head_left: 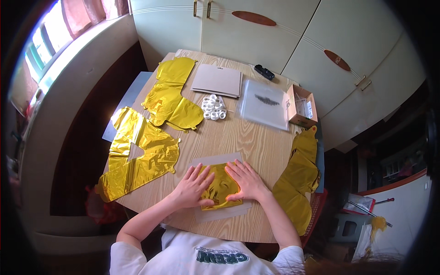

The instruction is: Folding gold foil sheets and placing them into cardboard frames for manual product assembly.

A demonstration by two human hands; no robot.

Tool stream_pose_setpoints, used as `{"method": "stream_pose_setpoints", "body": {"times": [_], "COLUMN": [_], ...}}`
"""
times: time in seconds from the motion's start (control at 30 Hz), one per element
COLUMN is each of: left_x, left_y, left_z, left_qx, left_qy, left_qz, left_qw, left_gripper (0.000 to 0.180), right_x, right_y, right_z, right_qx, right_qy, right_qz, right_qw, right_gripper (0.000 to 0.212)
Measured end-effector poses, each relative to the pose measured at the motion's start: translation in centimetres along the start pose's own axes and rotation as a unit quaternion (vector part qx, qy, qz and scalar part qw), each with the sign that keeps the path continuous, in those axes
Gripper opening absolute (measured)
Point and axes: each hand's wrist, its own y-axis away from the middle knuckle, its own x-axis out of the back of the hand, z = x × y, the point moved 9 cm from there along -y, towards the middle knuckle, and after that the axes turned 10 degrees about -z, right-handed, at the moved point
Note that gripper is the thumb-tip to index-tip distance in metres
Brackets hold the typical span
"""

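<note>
A gold foil balloon [221,185], folded to a rough square, lies near the table's front edge on pale sheets [227,213]. My left hand [191,189] presses flat on its left side with fingers spread. Across from it, my right hand [249,181] lies flat on the right side, fingers also apart. Parts of the foil are hidden under both palms. Left of my arms rests a flat gold foil balloon [158,168] with a triangular hole. Another boot-shaped gold foil piece [170,98] lies behind it. On the right, more gold foil [298,183] hangs along the table edge.
Toward the back of the wooden table [247,142] are greyish cardboard sheets [217,80], a clear bag of white rings [214,107], and a stack of clear plastic sleeves [263,105]. An open cardboard box [302,106] and a small black object [264,72] sit at the back right.
</note>
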Motion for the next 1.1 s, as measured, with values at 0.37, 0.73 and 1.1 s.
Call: {"method": "stream_pose_setpoints", "body": {"times": [0.37, 0.73, 1.1], "left_x": [2.7, 0.9, -0.1], "left_y": [1.6, 0.7, 3.0], "left_z": [-7.3, -6.2, -3.3], "left_qx": [0.169, 0.161, 0.170], "left_qy": [0.099, 0.126, 0.201], "left_qz": [0.035, 0.011, 0.043], "left_qw": [0.980, 0.979, 0.964], "left_gripper": [0.067, 0.063, 0.036], "right_x": [-0.3, -0.7, -0.7], "right_y": [1.4, 3.3, 4.4], "right_z": [-0.1, -0.7, -1.4], "right_qx": [-0.001, 0.001, 0.018], "right_qy": [-0.009, 0.007, 0.017], "right_qz": [-0.020, -0.016, -0.022], "right_qw": [1.000, 1.000, 0.999], "right_gripper": [0.114, 0.114, 0.114]}}
